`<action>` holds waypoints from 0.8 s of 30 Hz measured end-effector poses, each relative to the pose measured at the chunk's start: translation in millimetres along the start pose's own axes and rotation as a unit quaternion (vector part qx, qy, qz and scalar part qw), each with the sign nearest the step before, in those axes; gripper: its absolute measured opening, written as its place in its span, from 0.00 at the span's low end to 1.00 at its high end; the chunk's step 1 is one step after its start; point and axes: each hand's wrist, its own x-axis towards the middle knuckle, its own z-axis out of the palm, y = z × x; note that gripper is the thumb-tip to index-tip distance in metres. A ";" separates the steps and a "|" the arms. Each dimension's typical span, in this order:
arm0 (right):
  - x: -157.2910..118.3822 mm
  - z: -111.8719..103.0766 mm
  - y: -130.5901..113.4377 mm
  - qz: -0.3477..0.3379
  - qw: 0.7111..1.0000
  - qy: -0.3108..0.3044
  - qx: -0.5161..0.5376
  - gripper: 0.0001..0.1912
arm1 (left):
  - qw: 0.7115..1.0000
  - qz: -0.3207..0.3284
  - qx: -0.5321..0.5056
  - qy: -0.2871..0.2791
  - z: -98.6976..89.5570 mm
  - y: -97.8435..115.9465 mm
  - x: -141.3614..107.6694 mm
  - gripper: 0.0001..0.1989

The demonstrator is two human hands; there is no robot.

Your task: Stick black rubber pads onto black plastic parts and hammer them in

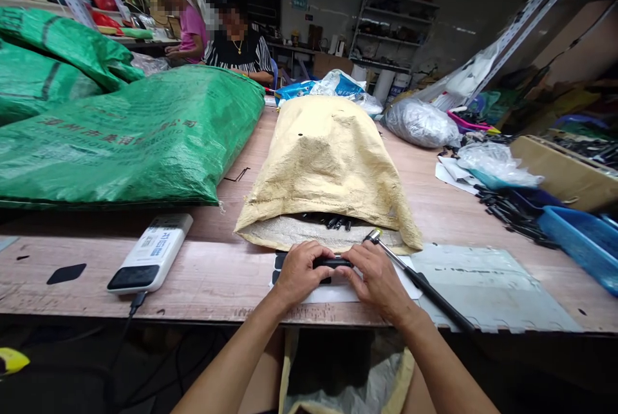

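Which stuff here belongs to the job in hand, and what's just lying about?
Likely in use:
black piece, held by the left hand and right hand
white sheet beneath
yellow sack

Probably lying about:
green sack
white cabled box
blue tray

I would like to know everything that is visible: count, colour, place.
Flat table: one, pinkish, centre
Short rod: one, black, front centre
Long rod, silver end: one, black, front right
Open woven sack: one, yellow, centre, black pieces inside
Woven plastic sacks: at least two, green, left
Rectangular cabled device: one, white and black, front left
Thin flat sheet: one, greyish, front right
Rectangular plastic tray: one, blue, right edge
Slender parts: many, black, beside tray
Crumpled plastic bags: several, clear, right
People: two, pink and black clothing, back left
Open bag: one, yellowish, lap
Other clutter: uncounted, mixed colours, back and right
Bare left grip, bare right grip: two, on short rod
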 end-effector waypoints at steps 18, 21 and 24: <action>-9.6 -13.7 28.8 0.048 0.998 0.030 0.023 0.14 | 0.998 -0.019 0.051 -0.032 -0.9 3.7 -0.1 0.08; -14.9 -13.7 49.1 0.098 0.991 0.078 -0.038 0.09 | 0.997 -0.025 0.066 -0.042 -2.6 5.8 -0.6 0.09; -19.2 -4.5 61.6 0.129 0.982 0.111 -0.085 0.05 | 0.995 -0.031 0.084 -0.050 -3.1 7.4 -1.2 0.10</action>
